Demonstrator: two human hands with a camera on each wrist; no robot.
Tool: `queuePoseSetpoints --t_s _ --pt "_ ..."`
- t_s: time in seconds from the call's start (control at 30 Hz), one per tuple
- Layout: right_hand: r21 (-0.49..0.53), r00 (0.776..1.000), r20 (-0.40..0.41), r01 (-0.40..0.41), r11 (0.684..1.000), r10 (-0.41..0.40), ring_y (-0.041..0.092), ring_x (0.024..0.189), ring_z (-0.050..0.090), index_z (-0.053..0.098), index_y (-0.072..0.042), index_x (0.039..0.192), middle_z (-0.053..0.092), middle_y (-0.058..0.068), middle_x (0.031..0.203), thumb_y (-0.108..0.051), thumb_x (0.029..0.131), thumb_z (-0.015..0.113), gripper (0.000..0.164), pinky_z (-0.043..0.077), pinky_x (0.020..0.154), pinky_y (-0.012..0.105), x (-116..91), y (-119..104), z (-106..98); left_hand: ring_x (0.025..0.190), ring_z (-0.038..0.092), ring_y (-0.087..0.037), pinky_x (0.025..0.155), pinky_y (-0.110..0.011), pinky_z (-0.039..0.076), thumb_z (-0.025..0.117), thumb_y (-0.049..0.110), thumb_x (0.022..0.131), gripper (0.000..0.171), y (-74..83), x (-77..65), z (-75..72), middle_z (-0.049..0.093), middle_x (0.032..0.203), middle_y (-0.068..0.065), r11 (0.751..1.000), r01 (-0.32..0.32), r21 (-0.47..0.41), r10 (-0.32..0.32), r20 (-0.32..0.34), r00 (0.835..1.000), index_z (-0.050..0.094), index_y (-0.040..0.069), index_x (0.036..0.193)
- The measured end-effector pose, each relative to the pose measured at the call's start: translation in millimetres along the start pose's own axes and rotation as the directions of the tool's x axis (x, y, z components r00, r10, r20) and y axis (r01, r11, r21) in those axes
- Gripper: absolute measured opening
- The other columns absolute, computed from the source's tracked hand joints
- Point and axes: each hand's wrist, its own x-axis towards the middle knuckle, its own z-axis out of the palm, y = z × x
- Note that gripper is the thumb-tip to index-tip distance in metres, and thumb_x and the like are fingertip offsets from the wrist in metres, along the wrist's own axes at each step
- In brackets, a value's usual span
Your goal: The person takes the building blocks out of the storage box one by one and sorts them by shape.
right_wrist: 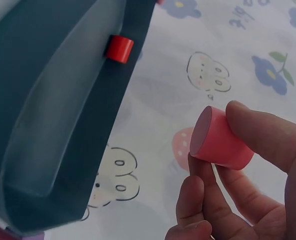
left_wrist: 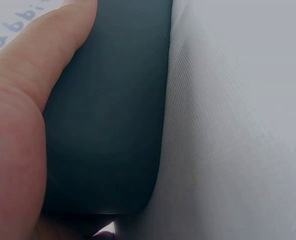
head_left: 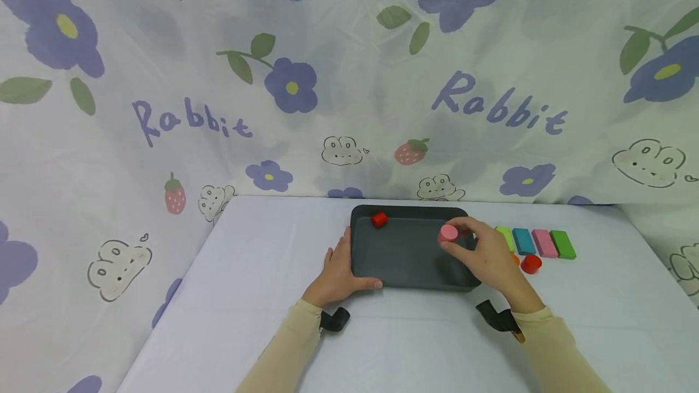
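My right hand [head_left: 488,255] pinches a pink cylinder block [head_left: 448,233] between thumb and fingers, above the right part of a dark grey tray [head_left: 406,253]. In the right wrist view, the pink cylinder is tilted, its flat end facing left, with the thumb on one side and fingertips beneath. My left hand [head_left: 338,272] rests at the tray's front left corner, fingers straight along the left side and thumb stretched along the front. In the left wrist view, the thumb [left_wrist: 53,45] lies against the tray's outer wall. A red cylinder block [head_left: 379,219] lies inside the tray's back left corner.
Right of the tray, a row of flat rectangular blocks runs yellow-green [head_left: 505,238], blue [head_left: 523,241], pink [head_left: 545,243] and green [head_left: 563,244]. In front of them stand a red cylinder [head_left: 531,264] and an orange piece [head_left: 515,259], partly hidden by my right hand. A printed curtain [head_left: 349,77] hangs behind the white table.
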Motion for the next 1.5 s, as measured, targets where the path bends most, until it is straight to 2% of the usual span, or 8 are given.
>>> queuePoseSetpoints --t_s 0.13,0.27,0.37,0.53,0.77,1.0,1.3,1.5 --pt "-0.017 1.000 -0.010 -0.002 1.000 0.002 0.028 0.094 0.057 0.066 -0.007 0.119 0.067 0.007 0.102 -0.022 0.088 0.079 0.037 0.051 0.078 0.040 -5.7 5.3 -4.3 0.154 0.011 -0.030 0.122 -0.054 -0.001 0.087 0.053 0.073 0.135 -0.6 0.1 0.9 0.010 0.167 -0.015 1.000 -0.002 0.007 0.002 0.003 1.000 -0.004 0.004 0.161" --pt "-0.039 1.000 -0.021 -0.016 0.999 0.015 0.026 0.082 0.053 0.066 -0.008 0.119 0.066 0.008 0.099 -0.024 0.089 0.079 0.037 0.044 0.059 0.027 -11.8 9.4 -10.3 0.154 0.012 -0.030 0.122 -0.054 -0.001 0.086 0.054 0.073 0.135 -0.5 0.2 1.8 0.010 0.167 -0.015 1.000 -0.005 0.009 0.005 0.004 1.000 -0.003 0.003 0.161" --pt "-0.041 0.999 -0.018 -0.051 0.998 0.050 0.025 0.078 0.051 0.066 -0.008 0.121 0.066 0.011 0.098 -0.025 0.089 0.079 0.039 0.042 0.053 0.026 -15.2 11.1 -15.3 0.154 0.011 -0.030 0.122 -0.054 -0.002 0.086 0.055 0.073 0.135 0.0 0.0 2.1 0.010 0.167 -0.015 1.000 -0.001 0.010 0.001 0.002 1.000 -0.003 0.004 0.161" --pt "-0.042 0.996 -0.027 -0.083 0.996 0.082 0.024 0.083 0.053 0.065 -0.008 0.124 0.067 0.010 0.102 -0.027 0.089 0.079 0.042 0.045 0.056 0.025 -21.6 14.6 -22.7 0.154 0.011 -0.030 0.122 -0.053 -0.002 0.086 0.055 0.073 0.135 0.6 -0.6 2.1 0.010 0.167 -0.016 1.000 0.007 0.010 -0.007 0.005 1.000 -0.003 0.004 0.161" --pt "-0.069 0.996 -0.086 -0.044 0.997 0.037 0.021 0.076 0.053 0.066 -0.009 0.121 0.067 0.007 0.098 -0.024 0.089 0.080 0.039 0.044 0.055 0.024 -29.0 26.5 -30.3 0.154 0.012 -0.029 0.122 -0.053 -0.002 0.086 0.055 0.073 0.136 0.7 -0.7 1.7 0.009 0.167 -0.015 1.000 0.003 0.005 -0.003 0.007 1.000 -0.004 0.004 0.161" --pt "-0.109 0.991 -0.130 -0.047 0.993 0.032 0.024 0.085 0.054 0.067 -0.008 0.122 0.068 0.008 0.099 -0.022 0.089 0.079 0.037 0.045 0.061 0.022 -35.5 38.6 -36.2 0.154 0.012 -0.030 0.122 -0.054 -0.002 0.086 0.056 0.073 0.135 1.0 -0.6 1.1 0.010 0.167 -0.015 1.000 -0.001 0.003 0.000 0.003 1.000 -0.003 0.004 0.161" --pt "-0.119 0.988 -0.141 -0.075 0.990 0.058 0.016 0.078 0.051 0.067 -0.008 0.122 0.067 0.010 0.102 -0.024 0.087 0.081 0.041 0.043 0.058 0.023 -41.8 47.2 -46.4 0.154 0.013 -0.029 0.122 -0.054 -0.002 0.086 0.054 0.073 0.135 1.4 -0.8 0.5 0.010 0.168 -0.014 1.000 0.005 0.007 -0.005 -0.001 1.000 -0.003 0.005 0.161" --pt "-0.125 0.986 -0.144 -0.101 0.987 0.083 0.017 0.073 0.050 0.066 -0.006 0.122 0.068 0.013 0.106 -0.024 0.089 0.079 0.040 0.043 0.055 0.024 -42.9 53.0 -51.1 0.154 0.012 -0.029 0.122 -0.055 -0.001 0.086 0.054 0.073 0.135 1.1 -0.3 0.6 0.009 0.168 -0.014 1.000 -0.003 0.007 0.003 0.003 1.000 -0.003 0.004 0.161"
